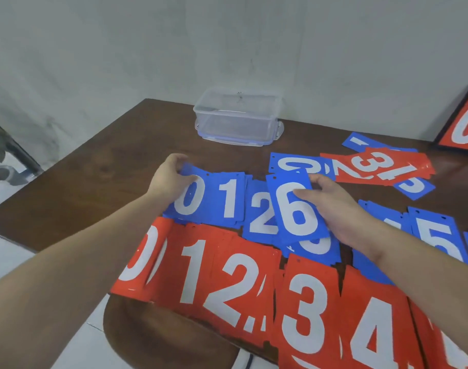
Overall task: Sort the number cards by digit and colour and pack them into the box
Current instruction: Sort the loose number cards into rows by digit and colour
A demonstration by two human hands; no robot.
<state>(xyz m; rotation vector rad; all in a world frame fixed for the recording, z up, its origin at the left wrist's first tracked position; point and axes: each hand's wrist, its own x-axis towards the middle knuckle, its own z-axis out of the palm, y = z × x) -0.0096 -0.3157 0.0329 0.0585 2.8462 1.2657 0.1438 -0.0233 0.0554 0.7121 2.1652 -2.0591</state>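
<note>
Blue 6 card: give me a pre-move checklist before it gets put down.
1. Right hand grips the blue 6 card: ok.
2. Card belongs where it hovers, over the blue 2 pile and the pile beside it: not ok.
3. A blue 6 pile exists: cannot tell.
4. Left hand clear of the path, at the blue 0 pile: ok.
5. Clear box open and empty: ok.

Dark wooden table (115,161) under number cards (229,198), clear box (237,121).
</note>
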